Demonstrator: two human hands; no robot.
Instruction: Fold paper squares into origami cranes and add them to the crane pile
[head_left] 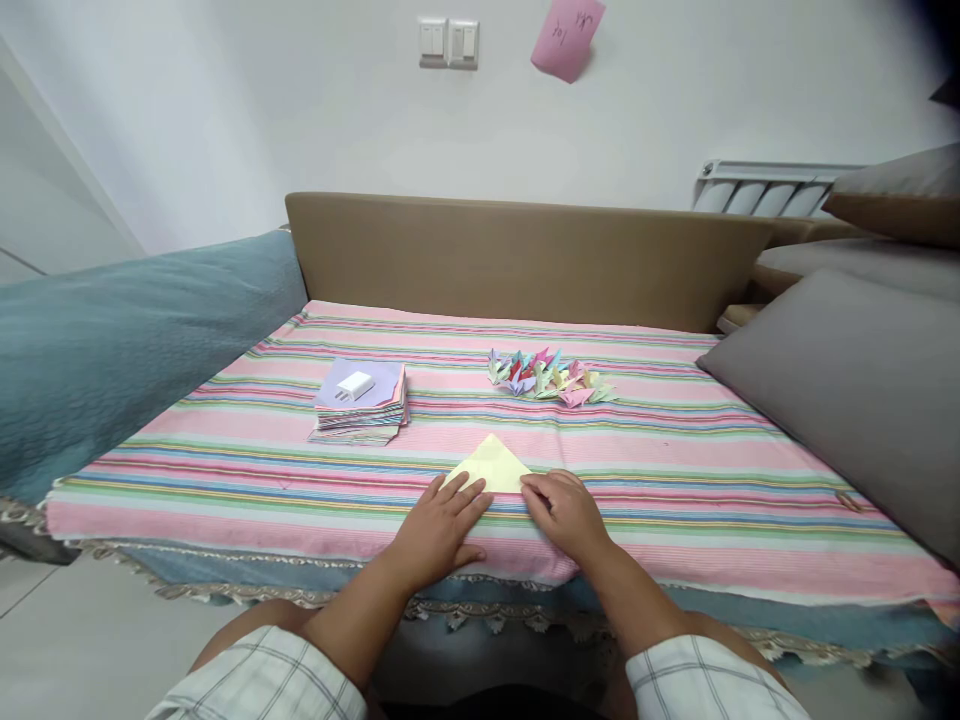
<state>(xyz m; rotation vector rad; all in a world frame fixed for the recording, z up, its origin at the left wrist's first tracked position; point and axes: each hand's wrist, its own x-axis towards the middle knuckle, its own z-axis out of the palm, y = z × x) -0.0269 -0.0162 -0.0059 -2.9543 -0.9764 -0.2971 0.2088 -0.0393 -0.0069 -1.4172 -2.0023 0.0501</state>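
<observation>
A pale yellow sheet of paper (491,463), folded into a triangle with its point away from me, lies on the striped cloth (480,545). My left hand (444,522) rests on its left part, fingers spread along the lower folded edge. At the right corner, my right hand (564,510) pinches the paper between thumb and curled fingers. Beyond the sheet sits a loose cluster of small folded paper cranes (551,378) in many colours. Farther left stands a stack of coloured paper squares (360,420) with a white charger plug (355,385) on top.
The cloth covers a sofa seat with a brown backrest (525,258) behind it. A blue-covered armrest (165,320) borders the left side. Grey cushions (847,400) are piled at the right. A small brownish object (849,501) lies near them.
</observation>
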